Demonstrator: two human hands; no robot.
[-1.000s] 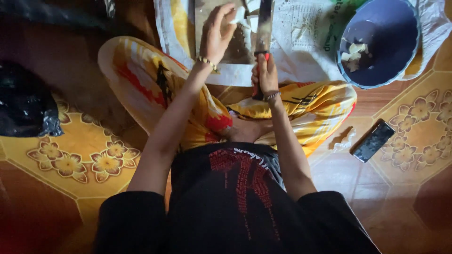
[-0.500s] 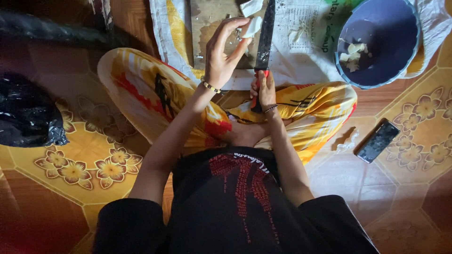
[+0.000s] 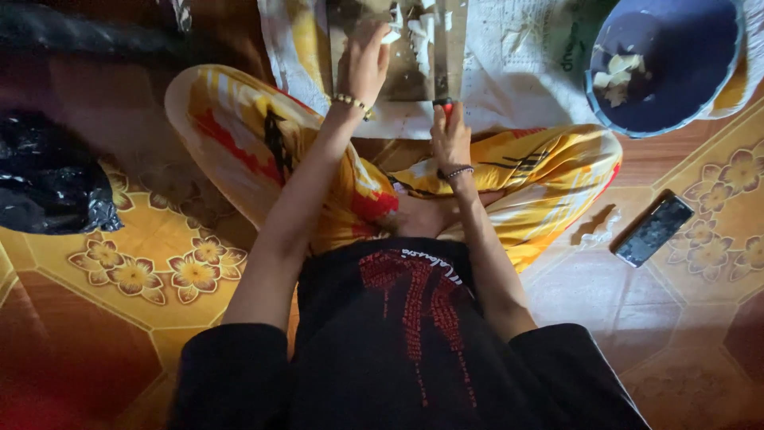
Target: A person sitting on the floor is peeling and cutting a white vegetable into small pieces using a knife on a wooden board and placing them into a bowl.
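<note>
Right hand (image 3: 450, 137) grip closed on knife (image 3: 452, 56), left hand (image 3: 364, 62) fingers pinching pale pieces (image 3: 415, 30) beside white printed newspaper (image 3: 517, 64).

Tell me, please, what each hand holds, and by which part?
The right hand grips the knife by its handle. The left hand rests on white pieces; no clear grip shows.

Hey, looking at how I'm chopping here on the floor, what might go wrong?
1. Your left hand holds the pale pieces right beside the broad steel knife gripped by your right hand; fingers could get nicked.
2. The wooden cutting board lies on loose newspaper and may slide.
3. Dim light hides the edge.
</note>
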